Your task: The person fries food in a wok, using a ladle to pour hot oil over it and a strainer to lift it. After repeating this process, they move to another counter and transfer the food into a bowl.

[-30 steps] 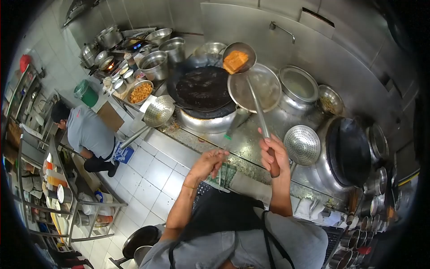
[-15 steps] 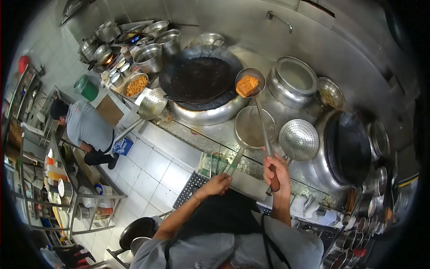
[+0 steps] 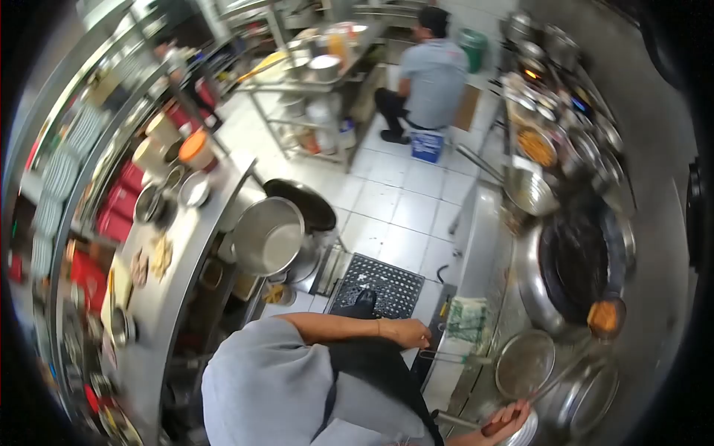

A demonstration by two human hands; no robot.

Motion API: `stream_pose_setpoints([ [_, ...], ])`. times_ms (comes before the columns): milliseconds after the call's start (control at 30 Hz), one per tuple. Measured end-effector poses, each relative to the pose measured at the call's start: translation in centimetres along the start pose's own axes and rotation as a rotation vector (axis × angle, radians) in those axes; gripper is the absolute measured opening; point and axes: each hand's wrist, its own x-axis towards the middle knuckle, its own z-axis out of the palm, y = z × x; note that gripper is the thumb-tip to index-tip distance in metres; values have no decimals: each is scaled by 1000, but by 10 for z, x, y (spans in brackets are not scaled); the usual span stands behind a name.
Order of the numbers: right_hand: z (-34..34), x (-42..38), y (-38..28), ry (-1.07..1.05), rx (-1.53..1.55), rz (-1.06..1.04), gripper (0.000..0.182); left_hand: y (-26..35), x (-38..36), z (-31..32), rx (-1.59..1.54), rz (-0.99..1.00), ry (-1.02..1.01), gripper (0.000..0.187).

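Note:
My right hand [image 3: 513, 422] is closed around the brown grip of a ladle [image 3: 559, 377]. In the ladle's bowl sits an orange-brown block of food [image 3: 604, 317], held by the edge of a large black wok [image 3: 584, 245] with dark liquid. My left hand [image 3: 411, 333] has its fingers curled, and nothing shows in them. It hangs just above the wire handle of a round mesh strainer [image 3: 525, 364] on the stove top. Beside the strainer lies a green-and-white cloth [image 3: 467, 320]. A lidded-looking metal pot [image 3: 587, 398] stands under the ladle's shaft.
A co-worker [image 3: 433, 82] sits low on a blue crate [image 3: 428, 146]. A perforated ladle [image 3: 529, 192] rests by the wok, near a bowl of orange food pieces [image 3: 537, 147]. Left stand a large steel pot [image 3: 268, 236] and a long counter [image 3: 178, 297]. A black mat [image 3: 379, 286] covers the floor.
My view has swung left, bringing the left counter and shelves in. My right hand still holds the ladle with the block in it. My left hand stays near the strainer's handle.

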Motion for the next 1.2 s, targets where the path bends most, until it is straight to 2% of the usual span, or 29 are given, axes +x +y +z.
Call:
stream_pose_setpoints([
  [33,68,10,-6,494,-131,8,17,0,-8,-2,16,-60,-6,28],
  [67,111,14,-11,990,-274,1,21,6,-18,-9,-46,-47,30,28],
  [167,136,28,-10,869,-350,59,22,-11,-24,0,17,-100,57,30],
  [200,145,36,-4,943,-380,-13,22,-18,-24,3,2,-105,90,30],
  [267,168,43,6,861,-425,-11,22,-35,-26,7,120,-102,18,31],
  [367,232,57,25,674,-494,19,19,-58,-53,6,131,-86,163,31],
  [433,257,64,43,547,-534,52,17,-87,-84,2,75,-154,254,30],
  [500,256,70,62,223,-504,197,9,-103,-130,-10,-4,-282,347,29],
  [533,261,76,72,337,-516,289,17,-108,-161,-20,-45,-357,381,30],
  [567,245,88,86,311,-533,304,17,-123,-188,-20,-55,-412,495,28],
  [600,216,103,99,233,-377,467,22,-158,-207,-9,-67,-413,605,27],
  [633,207,113,108,156,-221,627,28,-162,-240,-17,-97,-548,704,26],
  [667,303,97,136,-28,-22,502,39,-181,-270,-19,-79,-553,826,24],
  [700,308,104,151,-203,49,579,42,-197,-300,-17,-77,-592,1005,22],
  [733,329,105,166,-228,28,624,43,-192,-336,-25,-88,-765,1146,20],
  [767,353,106,184,-257,8,674,43,-205,-367,-25,-75,-807,1375,17],
  [800,372,110,200,-294,-7,711,43,-216,-400,-25,85,-841,1491,17],
  [867,410,115,238,-396,-54,787,44,-228,-463,-22,170,-901,1920,18],
  [900,430,114,257,-430,-63,820,44,-206,-498,-26,209,-970,2018,19],
  [967,470,112,293,-491,-33,920,42,-206,-552,-16,276,-1153,2196,20],
  [1000,488,112,312,-570,-37,955,42,-208,-576,-6,329,-1270,2181,22],
  [1100,542,105,370,-739,-7,1089,42,-239,-626,38,468,-1458,2211,24],
  [1200,602,85,423,-853,-20,1188,40,-227,-643,50,473,-1573,2117,24],
])
